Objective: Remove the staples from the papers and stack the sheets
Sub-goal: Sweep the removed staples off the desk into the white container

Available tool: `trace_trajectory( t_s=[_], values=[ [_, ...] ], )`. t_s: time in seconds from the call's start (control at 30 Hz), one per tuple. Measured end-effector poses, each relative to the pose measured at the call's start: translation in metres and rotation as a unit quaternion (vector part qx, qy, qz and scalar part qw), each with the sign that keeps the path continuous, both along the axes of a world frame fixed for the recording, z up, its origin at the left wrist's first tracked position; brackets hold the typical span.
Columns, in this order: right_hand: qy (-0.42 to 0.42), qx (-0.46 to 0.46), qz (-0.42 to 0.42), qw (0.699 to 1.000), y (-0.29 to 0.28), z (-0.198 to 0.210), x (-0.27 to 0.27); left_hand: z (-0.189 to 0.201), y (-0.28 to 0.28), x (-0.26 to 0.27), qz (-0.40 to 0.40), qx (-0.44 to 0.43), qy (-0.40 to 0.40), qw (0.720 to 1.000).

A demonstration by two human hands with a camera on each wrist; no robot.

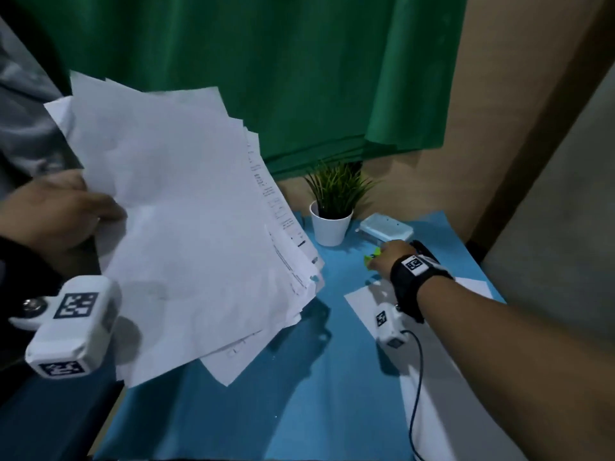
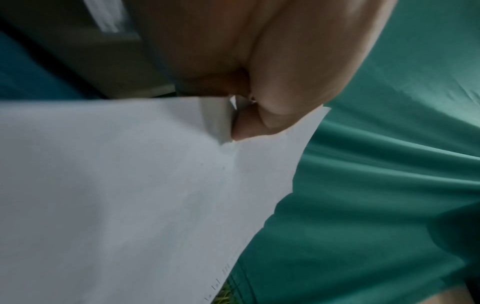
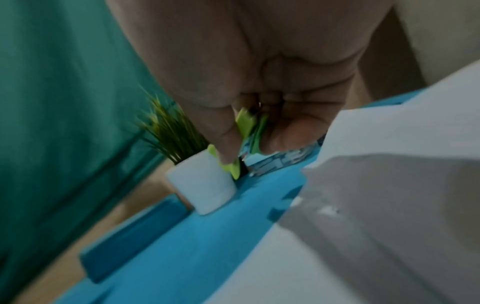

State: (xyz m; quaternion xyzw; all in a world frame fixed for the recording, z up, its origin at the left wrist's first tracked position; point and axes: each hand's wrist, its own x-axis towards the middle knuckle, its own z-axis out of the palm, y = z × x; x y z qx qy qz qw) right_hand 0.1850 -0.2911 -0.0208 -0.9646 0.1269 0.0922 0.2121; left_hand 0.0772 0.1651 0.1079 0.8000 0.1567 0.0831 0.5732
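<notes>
Table: we see the blue table top [image 1: 299, 410] spread beneath both hands, with loose white sheets [image 1: 442, 377] lying under our right forearm.
Papers: our left hand [image 1: 56, 211] holds the fanned bundle of papers [image 1: 186, 227] up off the table, thumb on top and fingers curled behind the near edge; the sheets hang away from that hand toward the right one.
Tool: our right hand [image 1: 389, 257] is far forward, its thumb and fingers closed around a lime-green staple remover [image 1: 374, 256], just in front of the white plant pot [image 1: 331, 227] and beside a pale blue box [image 1: 386, 227].
Doing it well: we judge the step is fetching the remover, so we should seat it firmly between thumb and forefinger before lifting, keep it clear of the pot, and lay the bundle flat so the stapled corner is backed by the table.
Grip advice: we should slide the left pinch toward the stapled corner, wherever it lies; we cannot find the staple in any view.
Right wrist adds: the thumb [image 3: 223, 135] pressing one green wing against the fingers, which the head view hides behind the knuckles; the picture is blurred, so the tool's jaws are probably closed, no more.
Left wrist adds: a small tear or fold in the paper edge at the thumb [image 2: 293, 86], unseen from the head.
Head adds: the whole layout, which neither wrist gives.
</notes>
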Motion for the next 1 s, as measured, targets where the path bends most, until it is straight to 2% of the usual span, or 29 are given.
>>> trace_trajectory(
  t_s=[0.07,0.13,0.33,0.4,0.47,0.53,0.57,0.63,0.7,0.77,0.8,0.83,0.9,1.0],
  values=[
    [0.021,-0.079,0.009,0.997,0.002,-0.01,0.016,0.004,-0.031,-0.018,-0.014,-0.019,-0.033,0.999],
    [0.036,-0.121,0.031,0.992,0.009,-0.014,0.028,0.002,-0.042,-0.028,-0.039,-0.106,-0.071,0.991],
    [0.053,-0.181,0.078,0.979,0.011,-0.046,0.068,-0.004,-0.044,-0.03,-0.043,-0.184,-0.083,0.978],
    [0.058,-0.196,0.105,0.973,0.014,-0.045,0.065,-0.009,-0.041,-0.026,-0.025,-0.2,-0.082,0.976],
    [0.042,-0.199,0.093,0.975,0.017,-0.034,0.056,-0.017,-0.041,-0.022,-0.008,-0.217,-0.079,0.973],
    [-0.01,-0.146,0.04,0.988,0.016,-0.021,0.049,-0.026,-0.047,-0.019,-0.007,-0.237,-0.071,0.969],
    [-0.065,-0.093,0.023,0.993,0.014,-0.01,0.042,-0.031,-0.052,-0.018,-0.015,-0.247,-0.061,0.967],
    [-0.142,0.071,0.012,0.987,0.013,0.015,0.024,-0.045,-0.069,-0.015,-0.032,-0.264,-0.035,0.963],
    [-0.106,0.324,0.003,0.94,0.013,0.041,0.0,-0.058,-0.089,-0.014,-0.051,-0.277,-0.015,0.959],
    [-0.01,0.495,0.039,0.868,0.007,0.06,-0.027,-0.07,-0.112,-0.013,-0.074,-0.293,0.005,0.953],
    [0.019,0.529,0.066,0.846,0.001,0.062,-0.038,-0.075,-0.123,-0.013,-0.081,-0.302,0.013,0.95],
    [0.038,0.536,0.095,0.838,-0.007,0.063,-0.047,-0.08,-0.134,-0.012,-0.088,-0.313,0.021,0.946],
    [0.055,0.519,0.11,0.846,-0.024,0.064,-0.071,-0.087,-0.155,-0.012,-0.108,-0.321,0.039,0.94],
    [0.038,0.51,0.086,0.855,-0.051,0.063,-0.1,-0.093,-0.187,-0.015,-0.135,-0.315,0.057,0.938]
  ],
)
